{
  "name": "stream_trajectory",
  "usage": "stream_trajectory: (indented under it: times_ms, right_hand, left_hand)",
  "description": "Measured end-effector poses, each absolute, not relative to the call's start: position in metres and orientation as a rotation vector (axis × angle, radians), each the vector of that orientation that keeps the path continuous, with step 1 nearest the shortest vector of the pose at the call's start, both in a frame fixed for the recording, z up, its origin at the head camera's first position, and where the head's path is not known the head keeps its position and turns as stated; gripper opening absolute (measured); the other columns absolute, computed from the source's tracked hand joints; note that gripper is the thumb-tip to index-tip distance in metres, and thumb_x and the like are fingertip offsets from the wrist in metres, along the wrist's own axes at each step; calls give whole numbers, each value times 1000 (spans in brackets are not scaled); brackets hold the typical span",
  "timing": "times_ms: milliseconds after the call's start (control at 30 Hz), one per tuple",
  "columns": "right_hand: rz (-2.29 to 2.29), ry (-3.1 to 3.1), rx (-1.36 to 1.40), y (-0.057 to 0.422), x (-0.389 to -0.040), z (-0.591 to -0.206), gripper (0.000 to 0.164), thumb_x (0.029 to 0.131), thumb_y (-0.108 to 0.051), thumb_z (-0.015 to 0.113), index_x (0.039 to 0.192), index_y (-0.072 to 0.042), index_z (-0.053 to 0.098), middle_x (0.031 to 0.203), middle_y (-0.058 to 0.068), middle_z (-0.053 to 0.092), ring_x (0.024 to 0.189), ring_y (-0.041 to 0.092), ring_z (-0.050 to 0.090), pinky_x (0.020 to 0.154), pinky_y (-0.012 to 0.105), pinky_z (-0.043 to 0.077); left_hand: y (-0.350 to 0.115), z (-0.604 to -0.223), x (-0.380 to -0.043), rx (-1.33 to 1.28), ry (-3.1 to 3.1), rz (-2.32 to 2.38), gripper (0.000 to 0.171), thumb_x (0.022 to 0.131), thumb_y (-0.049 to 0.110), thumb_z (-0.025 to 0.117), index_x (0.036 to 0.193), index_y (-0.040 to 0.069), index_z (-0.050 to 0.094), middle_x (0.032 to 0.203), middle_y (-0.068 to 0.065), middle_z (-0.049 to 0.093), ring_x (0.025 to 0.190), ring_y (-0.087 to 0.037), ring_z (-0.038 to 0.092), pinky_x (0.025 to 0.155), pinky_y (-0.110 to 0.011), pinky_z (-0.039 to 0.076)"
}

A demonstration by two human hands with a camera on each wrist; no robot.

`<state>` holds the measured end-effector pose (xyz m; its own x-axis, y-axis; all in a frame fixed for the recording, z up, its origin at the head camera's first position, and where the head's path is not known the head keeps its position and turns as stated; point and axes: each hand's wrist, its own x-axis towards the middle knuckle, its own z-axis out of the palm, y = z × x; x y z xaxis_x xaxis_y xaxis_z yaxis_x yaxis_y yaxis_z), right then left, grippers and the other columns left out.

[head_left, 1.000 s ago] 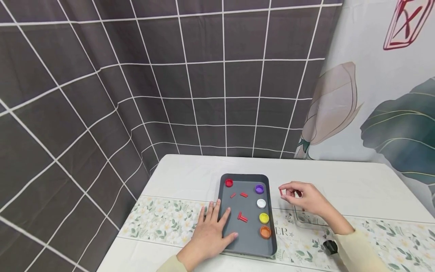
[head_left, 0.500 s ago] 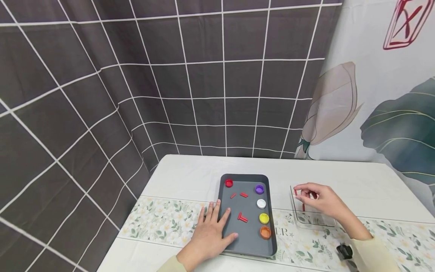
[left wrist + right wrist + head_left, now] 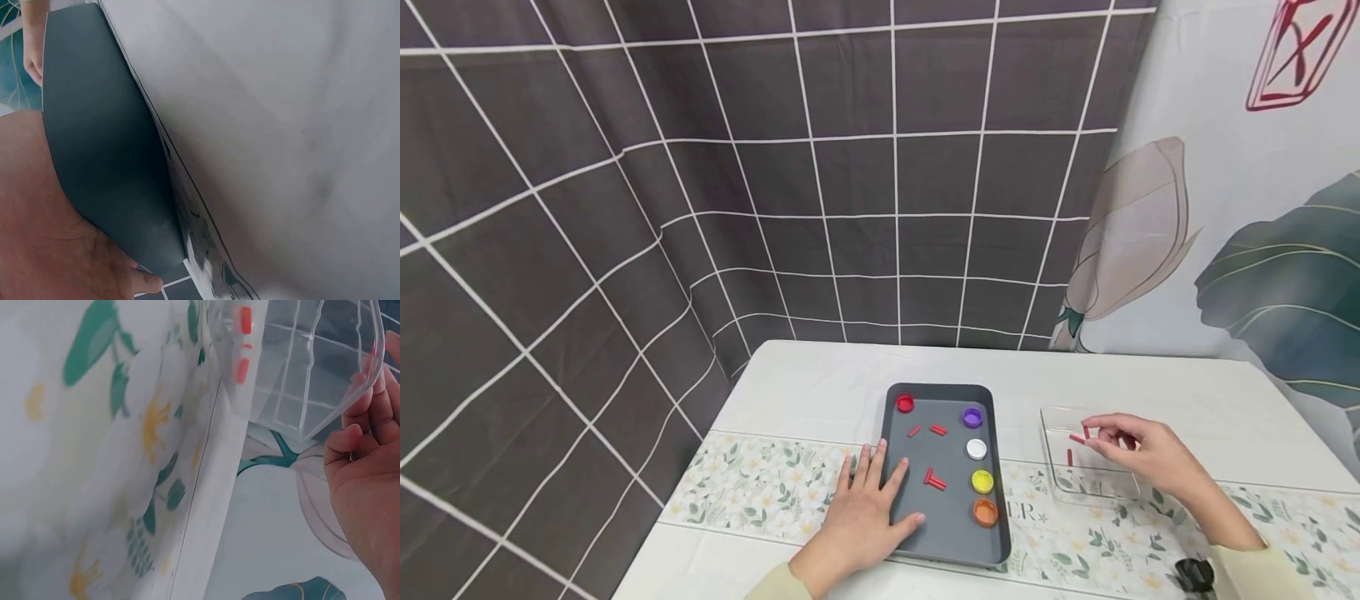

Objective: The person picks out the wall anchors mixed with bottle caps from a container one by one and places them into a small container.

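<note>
My left hand point(image 3: 865, 508) rests with spread fingers over the left rim of a grey tray point(image 3: 943, 537). Several short red sticks point(image 3: 938, 430) lie on the tray's floor. In the head view my right hand point(image 3: 1150, 457) pinches another small red stick point(image 3: 1086, 432) between thumb and fingertips, above a clear plastic box point(image 3: 1097, 497). Red sticks point(image 3: 1070, 457) lie inside that box. The right wrist view shows the box wall point(image 3: 300, 369) beside the curled fingers of that hand; the held stick is mostly hidden there.
Along the tray's right side stand a purple cap point(image 3: 972, 417), a white cap point(image 3: 977, 449), a yellow cap point(image 3: 982, 482) and an orange cap point(image 3: 986, 512). A red cap point(image 3: 905, 403) sits in its far left corner. A white table point(image 3: 820, 383) with a floral strip carries everything.
From beside the tray, my right hand has travelled right with the red stick and is now over the clear box. More of the box shows. The left hand has stayed in place.
</note>
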<state>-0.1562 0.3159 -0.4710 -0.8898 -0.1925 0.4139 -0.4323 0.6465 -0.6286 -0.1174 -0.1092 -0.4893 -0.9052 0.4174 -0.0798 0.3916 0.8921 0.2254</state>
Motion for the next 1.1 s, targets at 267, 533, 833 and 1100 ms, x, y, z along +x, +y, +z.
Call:
stream_trajectory:
  times_ms: [267, 533, 833, 1100]
  right_hand:
    - [1079, -2581, 465, 323, -157, -472, 20, 87, -5, 79, 106, -6, 75, 74, -13, 57, 66, 5, 45, 57, 22, 35]
    - [1060, -2651, 397, 326, -158, -472, 23, 89, -9, 77, 112, -5, 75, 75, -12, 56, 67, 5, 44, 58, 23, 34]
    - [1092, -2607, 508, 319, -162, -469, 21, 88, -4, 77, 108, -3, 75, 74, -13, 56, 66, 5, 44, 56, 24, 35]
    - [1133, -2584, 651, 297, -175, -462, 23, 87, -4, 77, 110, -4, 75, 75, -13, 59, 65, 5, 45, 56, 23, 37]
  left_hand:
    - [-109, -489, -117, 627, 2933, 315, 80, 98, 70, 42, 160, 21, 34, 169, -15, 12, 155, -40, 12, 121, -63, 8]
    - [-109, -488, -117, 639, 2933, 318, 79, 98, 69, 43, 160, 20, 34, 169, -16, 13, 155, -40, 11, 121, -63, 8]
    - [-109, -490, -118, 637, 2926, 324, 80, 98, 70, 43, 160, 21, 33, 169, -16, 12, 155, -39, 10, 121, -63, 7]
    - [-108, -489, -117, 635, 2933, 331, 80, 98, 69, 44, 160, 20, 34, 169, -16, 12, 155, -40, 11, 121, -63, 8]
